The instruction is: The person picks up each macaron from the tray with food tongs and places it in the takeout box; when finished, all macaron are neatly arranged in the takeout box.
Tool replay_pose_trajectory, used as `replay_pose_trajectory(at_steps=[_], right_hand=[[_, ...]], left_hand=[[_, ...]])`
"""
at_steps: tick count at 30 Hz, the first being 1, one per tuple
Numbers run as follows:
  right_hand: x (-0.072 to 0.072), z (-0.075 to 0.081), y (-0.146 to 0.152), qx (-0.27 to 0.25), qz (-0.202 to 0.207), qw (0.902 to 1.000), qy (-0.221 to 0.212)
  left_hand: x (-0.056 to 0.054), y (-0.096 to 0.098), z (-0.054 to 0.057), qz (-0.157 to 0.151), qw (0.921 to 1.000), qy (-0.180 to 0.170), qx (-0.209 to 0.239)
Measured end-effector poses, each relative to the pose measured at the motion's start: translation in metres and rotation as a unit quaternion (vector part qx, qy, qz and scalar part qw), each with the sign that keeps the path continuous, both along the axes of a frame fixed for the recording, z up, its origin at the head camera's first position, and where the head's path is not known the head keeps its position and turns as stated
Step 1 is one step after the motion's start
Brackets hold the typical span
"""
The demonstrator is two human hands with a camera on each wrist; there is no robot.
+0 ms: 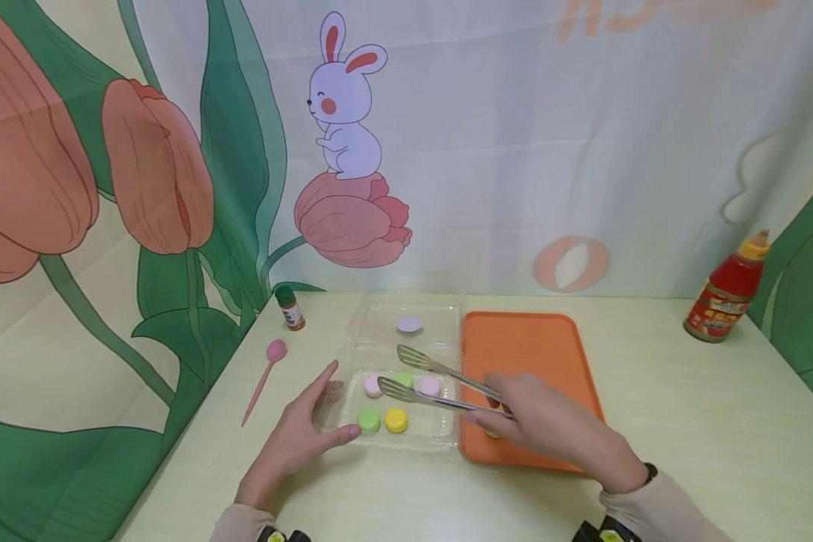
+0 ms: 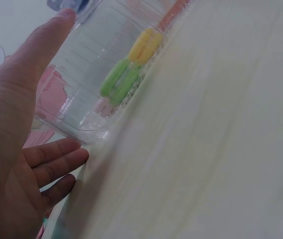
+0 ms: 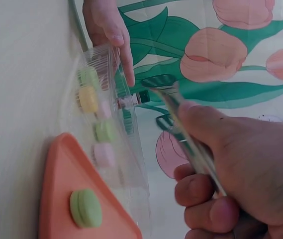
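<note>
My right hand (image 1: 549, 421) grips metal tongs (image 1: 447, 404) above a clear plastic container (image 1: 416, 442). The tongs' slotted ends stand apart, and nothing shows between them. Inside the container are several macarons, among them a yellow macaron (image 1: 396, 420), a green macaron (image 1: 369, 420) and a pink macaron (image 1: 430, 385). My left hand (image 1: 298, 440) is at the container's left side, thumb and fingers spread, fingertips close to its corner in the left wrist view. Another green macaron (image 3: 85, 208) rests on the orange tray (image 1: 522, 339), mostly hidden by my right hand in the head view.
The container's lid (image 1: 373, 320) lies folded back, with a pale round piece (image 1: 409, 324) on it. Left of it are a pink spoon (image 1: 264, 376) and a small green-capped bottle (image 1: 290, 309). A red sauce bottle (image 1: 725, 297) stands far right. A printed cloth hangs behind the table.
</note>
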State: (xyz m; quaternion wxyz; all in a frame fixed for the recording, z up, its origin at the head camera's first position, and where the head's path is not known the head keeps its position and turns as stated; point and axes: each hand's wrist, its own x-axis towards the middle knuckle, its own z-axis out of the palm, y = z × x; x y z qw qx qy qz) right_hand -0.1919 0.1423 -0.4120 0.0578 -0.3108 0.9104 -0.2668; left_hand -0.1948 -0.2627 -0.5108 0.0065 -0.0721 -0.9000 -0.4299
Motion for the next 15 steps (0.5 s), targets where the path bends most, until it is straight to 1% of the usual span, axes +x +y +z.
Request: replay_pose_trajectory(at_steps=[3, 6, 9, 15], right_hand=[[0.004, -0.004, 0.012, -0.032, -0.013, 0.9994, 0.01], [0.008, -0.006, 0.024, -0.05, -0.028, 0.9981, 0.019], [0.01, -0.008, 0.035, -0.062, -0.052, 0.9964, 0.022], [0.016, -0.014, 0.056, -0.069, -0.097, 0.9923, 0.035]], left_hand=[[0.0, 0.001, 0.0, 0.001, 1.0, -0.002, 0.003], [0.0, 0.0, 0.0, 0.003, 1.0, -0.004, -0.001], [0.0, 0.0, 0.0, 0.005, 1.0, -0.005, -0.002], [0.0, 0.001, 0.0, 0.006, 0.9999, -0.008, -0.004]])
